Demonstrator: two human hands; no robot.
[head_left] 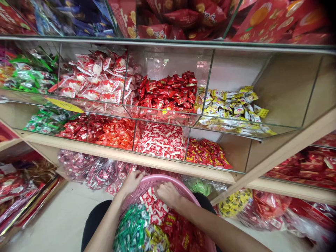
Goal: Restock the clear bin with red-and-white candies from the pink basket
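A pink plastic basket point(187, 190) stands between my knees, with wrapped candies sorted in patches inside it. My left hand point(134, 180) is closed over the basket's far left rim. Inside the basket, my right hand point(168, 194) is curled into a fist at the red-and-white candies point(154, 206); whatever its fingers hold is hidden. Green-wrapped candies point(132, 224) lie at the left of the basket, yellow ones point(156, 239) at the near middle, and dark red ones point(178, 231) at the right, partly under my right forearm.
Ahead rises a wooden shelf point(147, 161) with glass-divided bins of candies, including red-and-white ones point(162, 140), red ones point(207, 154) and yellow-and-white ones point(231, 105). A yellow price tag point(64, 105) hangs on the left. Bagged candies point(99, 171) lie on the floor under the shelf.
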